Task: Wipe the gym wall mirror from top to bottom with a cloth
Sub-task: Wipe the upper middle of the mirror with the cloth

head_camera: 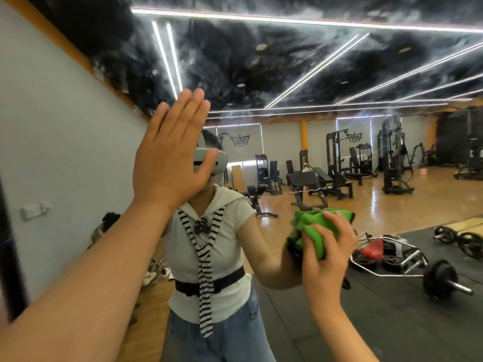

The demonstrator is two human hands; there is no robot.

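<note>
One mirror [339, 74], one green cloth [313, 228], two grips: the left grip [167, 158] lies flat and released on the glass; the right grip [326, 252] clutches the cloth against it.

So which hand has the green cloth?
The right hand, curled round the cloth; the left hand is flat and holds nothing.

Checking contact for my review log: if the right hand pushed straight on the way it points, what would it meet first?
The mirror: the right hand grips the green cloth facing the glass, and the cloth probably touches it, though depth is unclear.
</note>
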